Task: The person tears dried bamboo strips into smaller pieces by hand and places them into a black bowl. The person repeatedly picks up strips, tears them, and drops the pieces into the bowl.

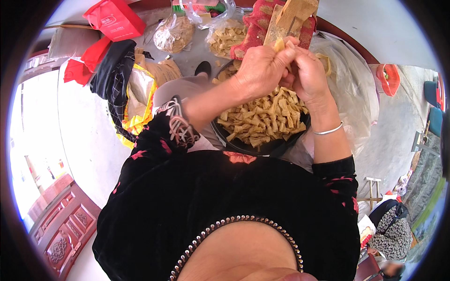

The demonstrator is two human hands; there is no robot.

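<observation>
My left hand [258, 70] and my right hand [311, 72] meet above a black basin [230, 140]. Between their fingertips they hold a small yellowish piece [279, 45], apparently a folded strip of dried plant material. The basin is heaped with many short tan folded pieces [263, 121] of the same look. Just beyond my fingers stands a wooden block [293, 15] on a red patterned cloth [248, 35]. A pale yellow strip [327, 65] curls beside my right hand.
Plastic bags of tan pieces [174, 33] [226, 37] lie on the floor beyond the basin. A red bag [116, 21] and an opened yellow-edged sack [139, 95] are at the left. Clear plastic sheeting [346, 87] covers the right side. Another person [390, 228] sits at the lower right.
</observation>
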